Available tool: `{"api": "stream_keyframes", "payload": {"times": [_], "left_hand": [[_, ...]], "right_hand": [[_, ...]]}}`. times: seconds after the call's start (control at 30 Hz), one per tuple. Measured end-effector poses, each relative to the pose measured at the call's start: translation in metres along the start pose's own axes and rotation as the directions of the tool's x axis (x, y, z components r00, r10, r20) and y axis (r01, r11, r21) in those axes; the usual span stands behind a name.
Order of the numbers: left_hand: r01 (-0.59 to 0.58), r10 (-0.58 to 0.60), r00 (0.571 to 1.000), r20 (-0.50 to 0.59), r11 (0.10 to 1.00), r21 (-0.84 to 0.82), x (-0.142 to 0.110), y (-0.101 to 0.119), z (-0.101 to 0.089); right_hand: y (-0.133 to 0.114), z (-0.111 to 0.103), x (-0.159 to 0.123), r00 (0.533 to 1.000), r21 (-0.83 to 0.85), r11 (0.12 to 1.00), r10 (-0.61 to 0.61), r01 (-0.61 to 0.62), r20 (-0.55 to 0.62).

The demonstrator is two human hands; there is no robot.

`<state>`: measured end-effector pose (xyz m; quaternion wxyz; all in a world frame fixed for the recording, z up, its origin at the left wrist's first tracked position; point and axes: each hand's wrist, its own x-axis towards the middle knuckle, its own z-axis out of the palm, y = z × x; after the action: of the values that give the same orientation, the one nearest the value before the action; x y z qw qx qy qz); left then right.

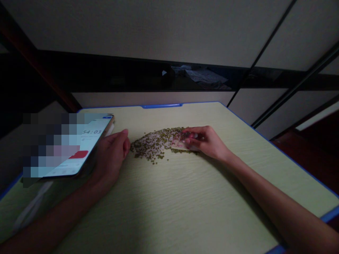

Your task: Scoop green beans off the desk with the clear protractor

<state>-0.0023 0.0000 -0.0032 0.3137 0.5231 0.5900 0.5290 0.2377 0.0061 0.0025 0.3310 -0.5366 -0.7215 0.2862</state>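
Observation:
A low, spread heap of small green beans (148,145), which look like mung beans, lies on the table with many paler grains (156,139) among them. My left hand (113,148) is closed at the heap's left end, fingers curled in; whatever it may hold is hidden. At the right end, my right hand (202,141) has thumb and fingers pinched on a small see-through plastic piece with pink print (178,143). The piece rests low over the beans, and its exact kind is unclear. Some beans show along its lower edge.
A phone or tablet (87,141) with a lit timer screen stands tilted on the left, partly blurred out. A white cable (33,204) runs below it. The pale table (159,211) has a blue edge. Cabinet panels (148,31) rise behind, with a dark open shelf holding cloth (203,77).

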Motion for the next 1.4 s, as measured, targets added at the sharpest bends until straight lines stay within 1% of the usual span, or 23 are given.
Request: {"api": "stream_keyframes", "payload": {"times": [0.13,0.53,0.77,0.9,1.0,1.17,1.23,1.4], "left_hand": [[0.002,-0.002,1.0,0.006,1.0,0.012,0.0,0.001,0.0],[-0.011,0.011,1.0,0.004,1.0,0.016,0.0,0.001,0.0],[-0.018,0.018,1.0,0.018,1.0,0.014,-0.002,0.001,-0.001],[-0.016,0.016,1.0,0.024,1.0,0.001,-0.002,0.001,0.0],[0.002,-0.002,1.0,0.023,1.0,0.001,-0.003,0.003,0.001],[0.036,-0.036,0.999,0.008,0.999,0.003,-0.004,0.008,0.002],[0.037,-0.037,0.999,0.006,0.999,0.025,-0.005,0.009,0.001],[0.046,-0.046,0.999,0.021,0.998,0.034,-0.005,0.009,0.0]], "right_hand": [[0.001,-0.001,0.0,0.999,-0.032,0.999,-0.039,0.039,0.013],[0.001,0.001,-0.001,0.999,0.004,0.999,-0.035,0.035,0.02],[0.0,0.001,0.001,0.995,0.002,0.997,-0.083,0.083,0.054],[0.0,0.001,0.003,0.994,0.001,0.996,-0.086,0.086,0.069],[0.001,-0.001,0.008,0.989,0.024,0.995,-0.103,0.101,0.109],[-0.001,-0.005,0.018,0.96,0.004,0.99,-0.135,0.138,0.246],[0.0,-0.004,0.019,0.962,0.017,0.991,-0.135,0.134,0.238],[0.002,-0.001,0.015,0.977,0.011,0.989,-0.145,0.145,0.158]]}}
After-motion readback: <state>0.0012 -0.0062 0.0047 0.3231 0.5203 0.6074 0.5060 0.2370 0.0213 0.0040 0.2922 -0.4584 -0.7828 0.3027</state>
